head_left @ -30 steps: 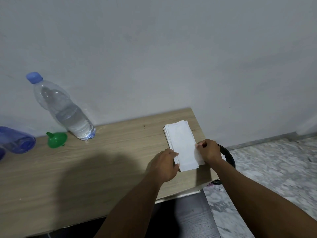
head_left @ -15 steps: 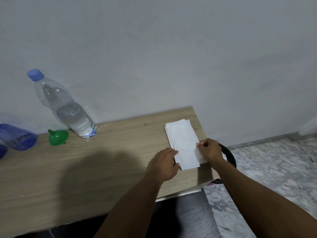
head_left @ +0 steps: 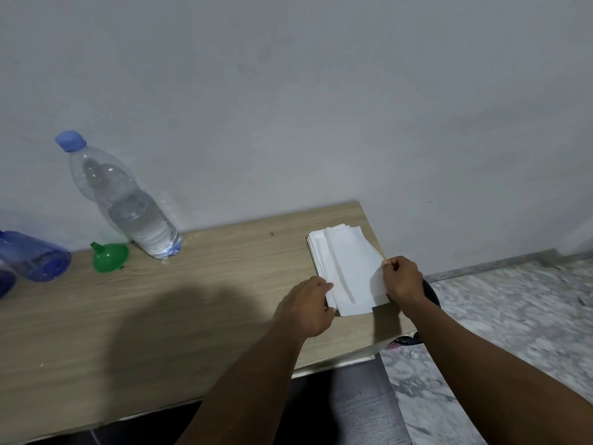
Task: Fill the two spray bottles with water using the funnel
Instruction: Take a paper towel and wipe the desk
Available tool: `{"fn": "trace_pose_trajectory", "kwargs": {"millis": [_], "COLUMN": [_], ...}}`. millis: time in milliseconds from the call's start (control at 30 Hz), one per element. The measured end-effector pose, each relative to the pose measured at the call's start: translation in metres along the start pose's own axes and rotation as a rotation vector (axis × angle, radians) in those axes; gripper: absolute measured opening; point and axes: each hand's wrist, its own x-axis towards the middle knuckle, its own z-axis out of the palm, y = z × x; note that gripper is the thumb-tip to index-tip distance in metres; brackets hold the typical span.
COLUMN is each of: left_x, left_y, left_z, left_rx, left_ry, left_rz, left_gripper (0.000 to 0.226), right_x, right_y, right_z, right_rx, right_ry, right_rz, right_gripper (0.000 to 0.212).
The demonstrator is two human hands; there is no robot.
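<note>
While both your forearms reach to the right end of the wooden table (head_left: 192, 300), your left hand (head_left: 309, 305) lies knuckles-up, fingers curled onto the left edge of the white paper stack (head_left: 346, 268). Your right hand (head_left: 401, 279) pinches the top sheet's right edge, thumb against forefinger. The green plastic funnel (head_left: 110, 256) sits far left by the wall, spout tilted up-left, beside the standing clear water bottle (head_left: 125, 200). A translucent blue spray bottle (head_left: 35, 256) lies on its side, long axis left-right.
</note>
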Motion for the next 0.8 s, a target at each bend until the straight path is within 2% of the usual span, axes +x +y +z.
{"fn": "trace_pose_trajectory", "kwargs": {"millis": [200, 367, 500, 567, 633, 700, 800], "left_x": [0.001, 0.003, 0.001, 0.0, -0.001, -0.005, -0.013], "left_y": [0.002, 0.004, 0.0, 0.001, 0.007, 0.01, 0.007], "left_z": [-0.003, -0.016, -0.032, -0.046, -0.068, -0.089, -0.105], "left_rx": [-0.013, -0.11, -0.228, -0.416, -0.759, -1.141, -1.408], "left_ry": [-0.033, -0.079, 0.016, 0.105, 0.146, 0.048, -0.13], "left_rz": [-0.025, -0.074, -0.138, -0.225, -0.386, -0.534, -0.541], "left_gripper": [0.063, 0.067, 0.066, 0.053, 0.04, 0.044, 0.058], "right_x": [-0.001, -0.004, -0.015, -0.02, -0.028, -0.038, -0.053], "right_y": [-0.019, -0.06, -0.1, -0.116, -0.13, -0.141, -0.151], "right_z": [-0.015, -0.023, -0.024, -0.022, -0.019, -0.014, -0.006], "right_rx": [0.083, 0.213, 0.343, 0.392, 0.424, 0.464, 0.534], "right_ry": [0.048, -0.055, -0.205, -0.282, -0.365, -0.43, -0.479], "right_rz": [-0.033, -0.135, -0.193, -0.199, -0.185, -0.167, -0.123], "right_gripper": [0.024, 0.024, 0.027, 0.029, 0.029, 0.026, 0.02]}}
